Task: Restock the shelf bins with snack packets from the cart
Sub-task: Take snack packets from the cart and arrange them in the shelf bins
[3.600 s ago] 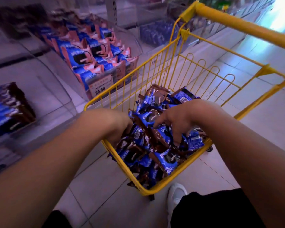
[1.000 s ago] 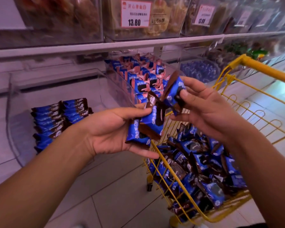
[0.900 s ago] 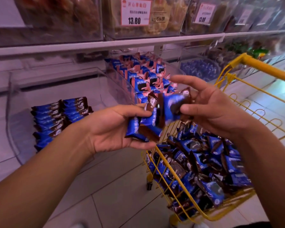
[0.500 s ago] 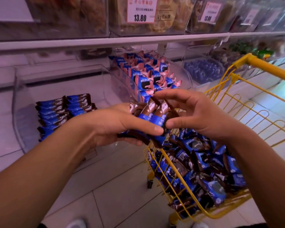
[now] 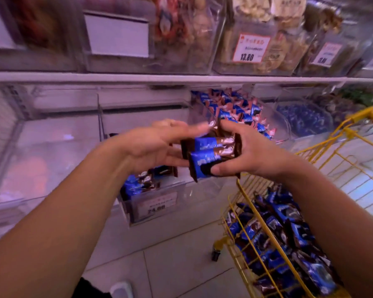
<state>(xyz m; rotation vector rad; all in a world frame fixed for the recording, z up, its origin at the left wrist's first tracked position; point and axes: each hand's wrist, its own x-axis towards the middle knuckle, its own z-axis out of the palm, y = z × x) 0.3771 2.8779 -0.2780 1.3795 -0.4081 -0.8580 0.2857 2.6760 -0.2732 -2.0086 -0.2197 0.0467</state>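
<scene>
A small stack of blue-and-brown snack packets [image 5: 209, 153] is held between both hands at mid-frame. My left hand [image 5: 151, 147] grips its left end, thumb on top and fingers below. At the right end my right hand [image 5: 258, 155] holds it, with the thumb under the stack and the fingers over it. Directly below and behind the hands is a clear shelf bin [image 5: 157, 206] with a price label, holding a few of the same packets [image 5: 138, 186]. The yellow cart [image 5: 340, 151] at lower right holds several more packets [image 5: 289, 244].
A neighbouring clear bin [image 5: 235, 108] to the right is full of blue-and-pink packets. The white shelf edge [image 5: 181, 79] runs above the hands, with bins of other snacks [image 5: 246, 39] on top. Tiled floor lies below.
The loose packets in my hands have been squared into a neat stack. Both hands have moved up and left, from over the cart to in front of the clear bin.
</scene>
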